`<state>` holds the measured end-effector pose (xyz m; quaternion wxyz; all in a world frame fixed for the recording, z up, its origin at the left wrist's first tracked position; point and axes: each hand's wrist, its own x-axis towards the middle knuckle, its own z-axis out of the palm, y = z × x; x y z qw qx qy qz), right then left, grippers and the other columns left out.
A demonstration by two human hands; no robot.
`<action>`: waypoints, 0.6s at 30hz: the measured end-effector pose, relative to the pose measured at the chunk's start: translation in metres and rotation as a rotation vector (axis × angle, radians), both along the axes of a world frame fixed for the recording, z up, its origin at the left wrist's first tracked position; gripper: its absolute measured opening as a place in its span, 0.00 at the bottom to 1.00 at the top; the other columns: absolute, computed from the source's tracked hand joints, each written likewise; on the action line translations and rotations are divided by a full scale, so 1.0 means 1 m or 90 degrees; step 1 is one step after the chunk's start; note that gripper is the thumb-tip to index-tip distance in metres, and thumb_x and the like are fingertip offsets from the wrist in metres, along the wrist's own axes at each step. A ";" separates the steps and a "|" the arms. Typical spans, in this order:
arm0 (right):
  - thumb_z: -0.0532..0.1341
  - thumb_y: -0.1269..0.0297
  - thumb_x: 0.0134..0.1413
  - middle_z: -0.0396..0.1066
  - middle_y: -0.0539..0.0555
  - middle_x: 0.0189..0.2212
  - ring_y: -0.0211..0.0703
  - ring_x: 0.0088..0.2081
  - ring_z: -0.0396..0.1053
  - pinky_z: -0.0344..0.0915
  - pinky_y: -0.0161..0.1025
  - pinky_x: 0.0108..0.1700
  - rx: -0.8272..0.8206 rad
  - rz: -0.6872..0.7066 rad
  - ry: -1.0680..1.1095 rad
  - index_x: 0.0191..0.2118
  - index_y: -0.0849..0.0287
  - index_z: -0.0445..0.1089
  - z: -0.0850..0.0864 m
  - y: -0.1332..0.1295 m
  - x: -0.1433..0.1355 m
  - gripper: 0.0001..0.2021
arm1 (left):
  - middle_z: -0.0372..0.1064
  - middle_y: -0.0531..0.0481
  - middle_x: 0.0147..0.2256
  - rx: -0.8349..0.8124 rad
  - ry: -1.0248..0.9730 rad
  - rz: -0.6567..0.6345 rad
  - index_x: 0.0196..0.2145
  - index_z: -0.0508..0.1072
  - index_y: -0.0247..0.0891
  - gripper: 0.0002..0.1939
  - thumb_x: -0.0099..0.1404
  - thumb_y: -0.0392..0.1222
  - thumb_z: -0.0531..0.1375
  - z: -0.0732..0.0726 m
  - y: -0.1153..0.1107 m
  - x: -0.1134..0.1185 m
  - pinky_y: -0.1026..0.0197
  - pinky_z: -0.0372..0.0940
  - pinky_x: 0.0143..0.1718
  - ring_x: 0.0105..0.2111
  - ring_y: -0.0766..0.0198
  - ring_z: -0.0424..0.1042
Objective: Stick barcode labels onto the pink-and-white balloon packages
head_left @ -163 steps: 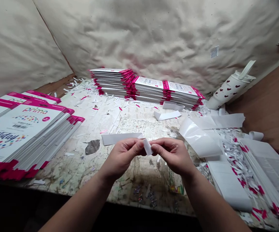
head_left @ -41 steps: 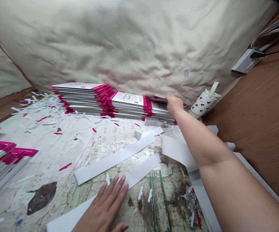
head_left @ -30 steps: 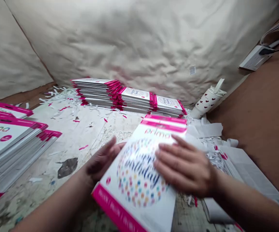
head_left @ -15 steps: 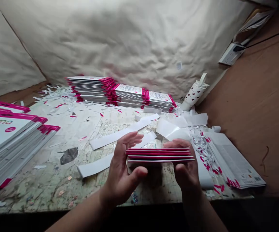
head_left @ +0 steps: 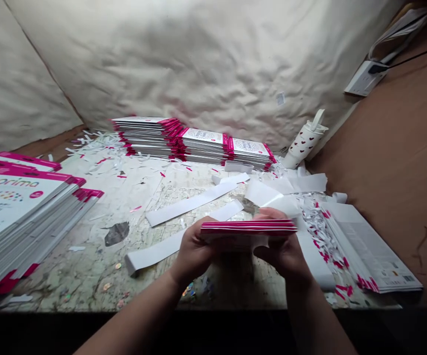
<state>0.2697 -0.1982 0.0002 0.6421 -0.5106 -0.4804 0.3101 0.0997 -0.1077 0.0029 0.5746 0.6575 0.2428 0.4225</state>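
Observation:
Between my hands, above the table's front part, is a small stack of pink-edged printed packets [head_left: 248,227], its near edges facing me. My left hand [head_left: 197,249] grips the left end, with the thumb underneath or on the near side. My right hand [head_left: 283,251] holds the right end, fingers behind it and thumb in front. Its underside lies in shadow. Below and behind the stack, white paper strips [head_left: 191,203] lie on the worn table [head_left: 150,291].
At the left stand tall piles of pink-and-white packets [head_left: 21,202]. More piles [head_left: 202,145] line the back wall. A heart-patterned tumbler [head_left: 304,143] leans back right. Further packets [head_left: 376,251] lie at the right beside paper scraps [head_left: 324,236]. A power socket [head_left: 367,78] hangs on the side wall.
Both hands have closed from a loose, open-palmed hold onto the stack. Its fanned packets are now pressed closer together. The view has shifted slightly left.

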 end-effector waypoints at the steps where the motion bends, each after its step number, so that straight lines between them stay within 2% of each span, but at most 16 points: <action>1: 0.70 0.62 0.37 0.73 0.54 0.36 0.49 0.38 0.71 0.68 0.45 0.42 -0.041 0.034 -0.002 0.41 0.54 0.70 -0.011 0.000 0.005 0.21 | 0.68 0.51 0.26 -0.010 0.002 -0.009 0.27 0.71 0.36 0.09 0.54 0.44 0.65 -0.001 0.000 0.002 0.61 0.64 0.31 0.28 0.63 0.68; 2: 0.69 0.64 0.39 0.75 0.54 0.34 0.50 0.37 0.71 0.68 0.47 0.42 -0.075 0.050 0.007 0.38 0.54 0.72 -0.021 0.000 0.009 0.16 | 0.68 0.51 0.26 -0.003 0.006 -0.011 0.27 0.71 0.36 0.10 0.55 0.46 0.64 -0.001 0.000 0.003 0.61 0.64 0.30 0.27 0.63 0.68; 4: 0.67 0.65 0.42 0.76 0.53 0.32 0.52 0.37 0.73 0.68 0.51 0.43 -0.096 0.006 0.054 0.34 0.53 0.74 -0.036 -0.001 0.017 0.09 | 0.71 0.47 0.32 0.071 0.051 -0.003 0.34 0.72 0.36 0.14 0.58 0.50 0.61 0.000 -0.001 0.001 0.58 0.66 0.35 0.32 0.59 0.70; 5: 0.67 0.65 0.42 0.77 0.53 0.32 0.53 0.38 0.73 0.68 0.53 0.45 -0.089 -0.047 0.081 0.34 0.52 0.74 -0.039 -0.003 0.022 0.09 | 0.71 0.43 0.39 0.127 0.106 0.007 0.41 0.71 0.36 0.18 0.59 0.52 0.59 -0.001 -0.001 -0.003 0.55 0.65 0.42 0.39 0.56 0.70; 6: 0.67 0.66 0.41 0.77 0.53 0.33 0.55 0.40 0.73 0.67 0.55 0.47 -0.072 -0.110 0.107 0.35 0.51 0.75 -0.039 -0.006 0.029 0.11 | 0.67 0.38 0.48 0.181 0.189 0.025 0.49 0.67 0.35 0.25 0.60 0.54 0.57 -0.004 -0.002 -0.009 0.50 0.61 0.49 0.48 0.51 0.66; 7: 0.68 0.67 0.39 0.77 0.53 0.36 0.56 0.42 0.72 0.65 0.56 0.49 -0.051 -0.172 0.132 0.37 0.50 0.75 -0.036 -0.011 0.036 0.13 | 0.59 0.35 0.56 0.226 0.298 0.048 0.56 0.61 0.34 0.31 0.61 0.56 0.54 -0.009 -0.002 -0.017 0.45 0.54 0.55 0.56 0.47 0.57; 9: 0.67 0.68 0.37 0.74 0.54 0.44 0.58 0.49 0.68 0.62 0.56 0.53 -0.010 -0.291 0.173 0.39 0.46 0.74 -0.024 -0.025 0.051 0.17 | 0.43 0.31 0.63 0.266 0.540 0.085 0.61 0.52 0.29 0.39 0.62 0.59 0.51 -0.023 -0.003 -0.037 0.38 0.40 0.59 0.63 0.41 0.40; 11: 0.66 0.67 0.39 0.68 0.52 0.51 0.56 0.55 0.62 0.60 0.52 0.56 0.020 -0.372 0.187 0.40 0.43 0.74 -0.009 -0.039 0.064 0.17 | 0.39 0.27 0.63 0.272 0.722 0.083 0.61 0.51 0.23 0.42 0.61 0.62 0.49 -0.039 -0.003 -0.051 0.36 0.37 0.59 0.63 0.38 0.35; 13: 0.64 0.66 0.43 0.65 0.51 0.54 0.52 0.58 0.59 0.60 0.49 0.57 0.034 -0.415 0.177 0.41 0.41 0.73 0.002 -0.046 0.071 0.16 | 0.37 0.27 0.63 0.293 0.796 0.029 0.61 0.51 0.21 0.44 0.61 0.64 0.46 -0.049 -0.003 -0.052 0.38 0.39 0.59 0.63 0.39 0.35; 15: 0.62 0.64 0.44 0.69 0.52 0.51 0.53 0.56 0.61 0.60 0.53 0.57 0.006 -0.403 0.177 0.41 0.43 0.73 0.007 -0.043 0.069 0.15 | 0.34 0.29 0.63 0.321 0.800 -0.051 0.62 0.48 0.23 0.44 0.62 0.65 0.44 -0.052 -0.002 -0.037 0.40 0.39 0.60 0.63 0.42 0.33; 18: 0.62 0.62 0.45 0.75 0.56 0.41 0.57 0.50 0.68 0.62 0.60 0.53 -0.117 -0.253 0.199 0.44 0.52 0.71 0.009 -0.022 0.053 0.16 | 0.33 0.33 0.64 0.359 0.771 -0.163 0.63 0.45 0.26 0.42 0.63 0.63 0.43 -0.046 0.000 -0.007 0.43 0.38 0.61 0.64 0.45 0.32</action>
